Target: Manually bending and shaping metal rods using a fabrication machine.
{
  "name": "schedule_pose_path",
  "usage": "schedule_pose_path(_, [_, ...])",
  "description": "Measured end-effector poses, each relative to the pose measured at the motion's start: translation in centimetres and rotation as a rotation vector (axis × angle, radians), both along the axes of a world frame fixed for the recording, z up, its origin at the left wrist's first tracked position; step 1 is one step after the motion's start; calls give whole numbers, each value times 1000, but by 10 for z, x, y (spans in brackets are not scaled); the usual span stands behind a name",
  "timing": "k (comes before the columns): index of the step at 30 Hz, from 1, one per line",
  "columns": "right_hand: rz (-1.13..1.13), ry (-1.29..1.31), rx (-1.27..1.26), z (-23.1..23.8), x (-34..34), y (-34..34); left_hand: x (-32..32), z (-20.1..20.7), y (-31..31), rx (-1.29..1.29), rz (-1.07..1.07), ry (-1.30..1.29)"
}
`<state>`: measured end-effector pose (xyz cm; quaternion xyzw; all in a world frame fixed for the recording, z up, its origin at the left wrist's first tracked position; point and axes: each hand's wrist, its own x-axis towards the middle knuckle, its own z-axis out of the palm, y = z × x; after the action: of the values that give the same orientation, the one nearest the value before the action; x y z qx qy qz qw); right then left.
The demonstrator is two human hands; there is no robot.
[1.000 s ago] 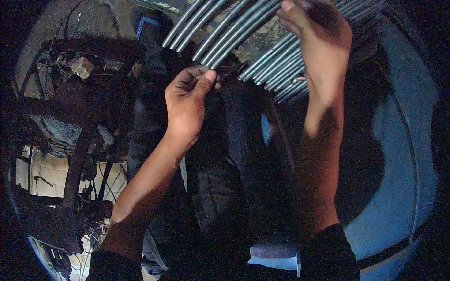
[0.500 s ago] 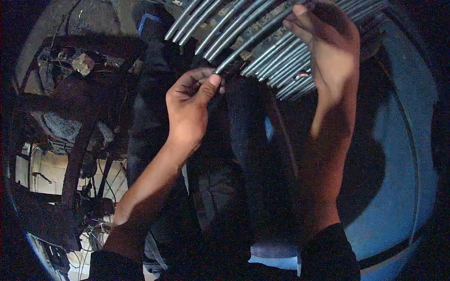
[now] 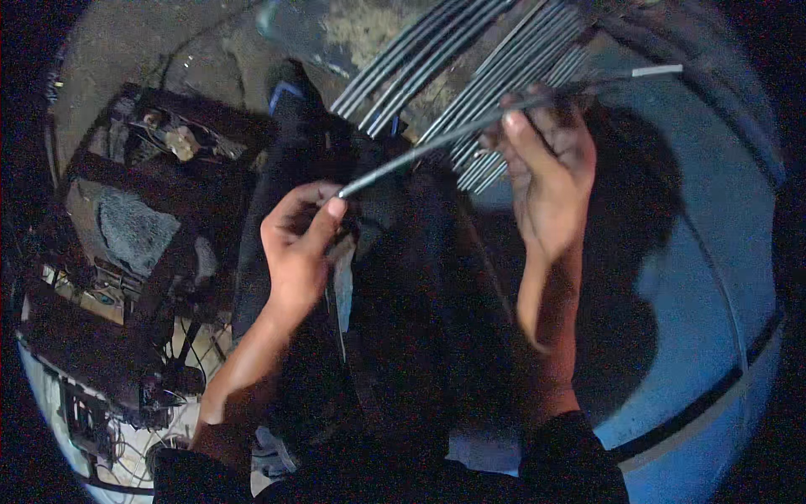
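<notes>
A long thin metal rod slants across in front of me, rising from left to right. My left hand pinches its near left end between thumb and fingers. Further up the rod, my right hand is closed around it, the thumb lying along it. Beyond that hand the rod runs on to the right, where its tip catches bright light. Several similar metal rods lie side by side in slanted groups just behind my hands, partly hidden by the right hand and the held rod.
At the left stands a dark metal frame with a grey rough pad in it. Loose wires hang over pale flooring at the lower left. A blue surface curves along the right, with my shadow across it.
Both hands have come lower and to the left with the rod, away from the other rods. The rod now lies at a flatter slant. The view has shifted too.
</notes>
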<state>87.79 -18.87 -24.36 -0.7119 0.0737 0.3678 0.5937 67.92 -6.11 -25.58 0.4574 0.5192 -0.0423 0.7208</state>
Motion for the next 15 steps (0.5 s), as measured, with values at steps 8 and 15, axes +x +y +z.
schedule_pose_path(8, [-114,-138,159,200,-14,28,11,180,55,190,2,-248])
schedule_pose_path(15, [-231,-323,440,364,-46,35,5,337,73,356,13,-463])
